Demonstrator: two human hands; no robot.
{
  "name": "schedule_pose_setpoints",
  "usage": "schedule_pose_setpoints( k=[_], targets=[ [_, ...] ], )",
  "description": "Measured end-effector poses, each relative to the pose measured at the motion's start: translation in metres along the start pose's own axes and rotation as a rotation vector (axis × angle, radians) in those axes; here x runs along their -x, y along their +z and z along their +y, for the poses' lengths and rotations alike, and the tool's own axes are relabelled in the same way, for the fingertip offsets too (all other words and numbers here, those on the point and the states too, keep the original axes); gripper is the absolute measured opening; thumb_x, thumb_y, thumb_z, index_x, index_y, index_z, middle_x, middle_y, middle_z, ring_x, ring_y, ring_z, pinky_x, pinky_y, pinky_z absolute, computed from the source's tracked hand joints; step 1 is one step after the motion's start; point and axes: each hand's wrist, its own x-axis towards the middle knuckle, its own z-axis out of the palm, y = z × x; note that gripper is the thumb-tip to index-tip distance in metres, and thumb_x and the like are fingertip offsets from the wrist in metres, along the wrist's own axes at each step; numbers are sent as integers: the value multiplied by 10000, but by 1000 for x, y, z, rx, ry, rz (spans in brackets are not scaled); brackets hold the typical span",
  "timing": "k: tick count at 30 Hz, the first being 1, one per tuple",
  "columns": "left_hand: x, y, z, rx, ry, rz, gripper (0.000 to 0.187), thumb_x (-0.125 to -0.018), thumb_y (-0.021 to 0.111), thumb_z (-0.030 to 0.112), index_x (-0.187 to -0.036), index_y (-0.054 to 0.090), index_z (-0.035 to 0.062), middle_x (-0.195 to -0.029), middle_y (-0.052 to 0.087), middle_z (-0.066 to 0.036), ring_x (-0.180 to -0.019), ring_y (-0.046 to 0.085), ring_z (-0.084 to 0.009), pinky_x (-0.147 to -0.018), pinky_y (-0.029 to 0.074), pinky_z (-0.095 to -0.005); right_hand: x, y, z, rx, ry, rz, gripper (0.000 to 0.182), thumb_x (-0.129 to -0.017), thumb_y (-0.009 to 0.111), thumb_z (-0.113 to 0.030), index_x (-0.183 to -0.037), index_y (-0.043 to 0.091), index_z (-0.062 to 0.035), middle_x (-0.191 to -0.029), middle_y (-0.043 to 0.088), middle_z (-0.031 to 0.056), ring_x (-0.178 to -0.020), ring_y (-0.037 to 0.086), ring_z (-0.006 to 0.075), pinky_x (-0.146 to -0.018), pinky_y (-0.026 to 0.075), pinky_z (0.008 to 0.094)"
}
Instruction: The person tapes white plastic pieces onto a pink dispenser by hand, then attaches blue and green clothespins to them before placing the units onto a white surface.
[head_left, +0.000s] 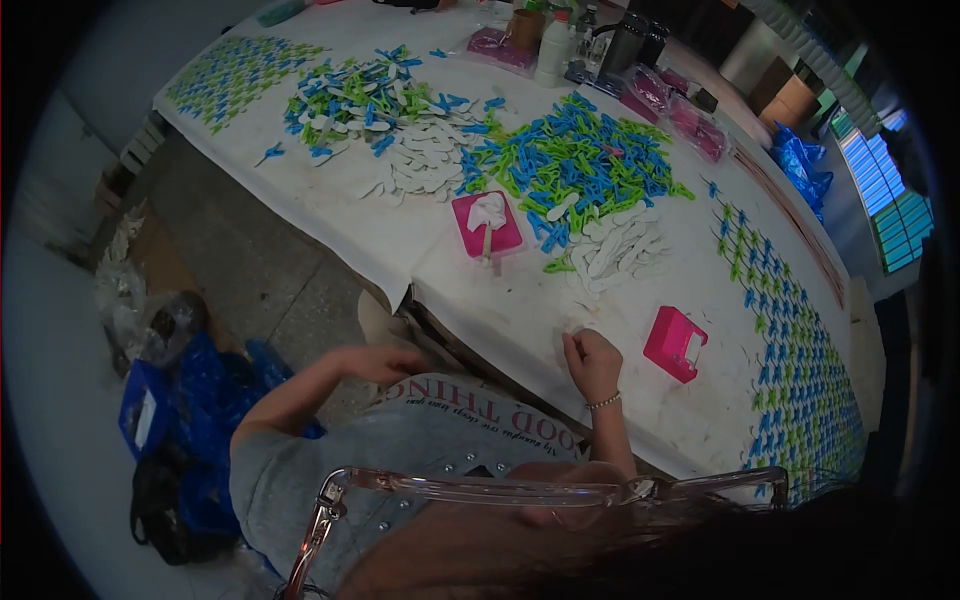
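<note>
White-clothed table point(330, 210) holds blue-green clip piles; right hand point(592, 362) pinches a small piece near the pink jig point(675, 343) at three o'clock, best kept steady; left hand point(385, 362) is curled below the edge, its grip unclear.

Grey shirt point(440, 440): printed red lettering, seen upside down, reading "GOOD THING"; a smaller line of script beneath it is too fine to read; no other legible text elsewhere.
</note>
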Motion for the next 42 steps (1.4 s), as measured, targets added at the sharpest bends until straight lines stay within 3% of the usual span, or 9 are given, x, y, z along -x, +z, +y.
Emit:
schedule_pose_setpoints(
  k=[6,10,13,24,28,30,31,36,42],
  targets=[
    [7,-96,80,35,210,432,362,-927,593,216,-1232,533,31,-1116,623,-76,-1048,559,-114,-899,451,-267,-3,-1,-7,0,34,-28,256,-825,670,-215,-651,541,-78,-590,535,83,-521,548,258,-475,418,349],
    [-64,-174,36,-980,-44,1256,808,-773,673,518,-1399,374,103,-1437,322,-218,-1326,338,-339,-1025,311,-544,-3,4,-1,60,5,4,262,-828,683,-234,-659,566,-71,-562,542,87,-479,534,242,-474,416,330],
    [-107,-178,38,-882,-277,1418,1010,-699,656,648,-1471,231,155,-1517,138,-223,-1384,189,-412,-1025,165,-675,-5,2,-5,35,16,17,276,-826,685,-248,-649,565,-75,-557,540,90,-477,533,247,-472,414,333],
    [-153,-303,26,-789,-392,1416,955,-718,594,683,-1473,227,228,-1521,139,-207,-1398,149,-400,-1029,141,-685,-10,4,-4,28,98,2,300,-827,674,-215,-610,528,-69,-565,524,95,-499,528,279,-467,407,361],
    [-151,-338,58,-695,-656,1206,952,-712,577,707,-1450,299,174,-1502,186,-181,-1339,288,-400,-1019,286,-601,-10,2,-3,4,100,32,276,-826,676,-190,-630,532,-62,-568,522,95,-504,533,271,-469,409,354],
    [-143,-375,53,-1000,-696,561,899,-677,611,717,-1299,516,74,-1372,427,-184,-1213,484,-348,-945,425,-467,-8,2,-2,10,113,29,269,-827,675,-190,-636,533,-64,-573,524,91,-507,535,266,-470,409,350],
    [-115,-332,114,-1045,-690,419,804,-668,638,698,-1091,636,15,-1101,629,-155,-997,625,-307,-827,491,-401,-8,3,-2,11,106,30,263,-829,673,-189,-643,534,-66,-579,526,87,-509,537,262,-471,410,347],
    [-103,-236,120,-985,-151,836,516,-774,619,553,-960,649,72,-952,676,-123,-881,643,-318,-747,507,-411,-9,3,-5,18,126,17,248,-822,677,-180,-651,533,-74,-589,536,75,-512,540,256,-470,413,348],
    [-128,-182,78,-845,-124,731,358,-825,623,423,-931,644,81,-875,672,-135,-851,638,-324,-710,493,-425,-11,5,-2,34,99,-3,227,-806,688,-175,-660,542,-81,-593,542,71,-516,545,256,-473,421,351]
  ],
)
